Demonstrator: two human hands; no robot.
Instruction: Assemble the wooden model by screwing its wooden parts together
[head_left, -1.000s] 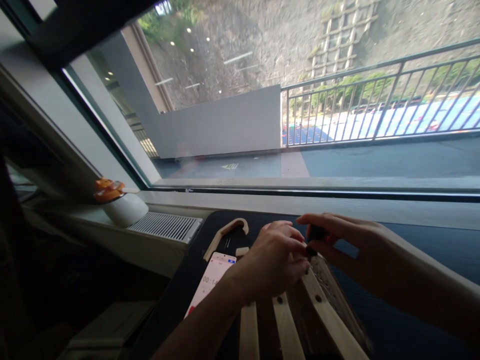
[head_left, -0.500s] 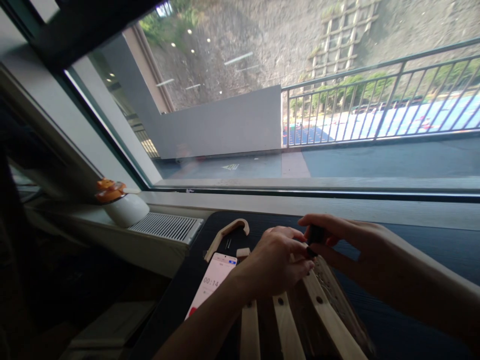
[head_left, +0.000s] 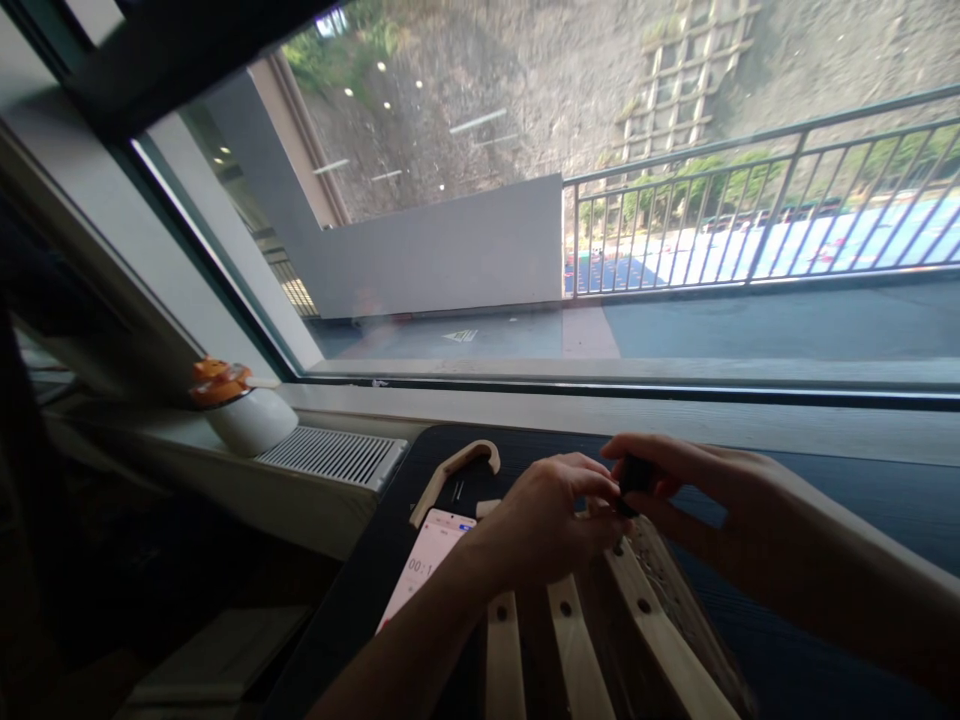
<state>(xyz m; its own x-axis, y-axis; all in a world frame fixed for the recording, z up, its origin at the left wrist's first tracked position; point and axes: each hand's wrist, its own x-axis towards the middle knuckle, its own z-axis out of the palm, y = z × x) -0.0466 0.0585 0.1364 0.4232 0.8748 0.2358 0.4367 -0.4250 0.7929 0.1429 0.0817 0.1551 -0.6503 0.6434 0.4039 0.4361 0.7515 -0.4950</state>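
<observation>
My right hand (head_left: 690, 485) pinches a small black object (head_left: 636, 474) between thumb and fingers; its exact kind does not show. My left hand (head_left: 559, 515) meets it from the other side, fingertips bent together close to the object's lower end. Whatever those fingers hold is hidden. Beneath both hands lie pale wooden slats with dark holes: a left slat (head_left: 502, 650), a middle slat (head_left: 574, 640) and a right slat (head_left: 660, 640). Along the right slat lies a clear, crinkled plastic-looking bag (head_left: 679, 570), its contents too dim to make out.
A phone (head_left: 424, 560) showing a timer lies left of my left forearm. Beyond it are a hooked wooden piece (head_left: 457, 462), thin metal pins (head_left: 457, 491) and a small wood block (head_left: 487, 508) on the dark table (head_left: 810, 480). A white pot with an orange top (head_left: 255, 420) stands on the sill.
My left hand has shifted slightly, covering more of the small wood block and phone. The black object is turned a little in my right fingers.
</observation>
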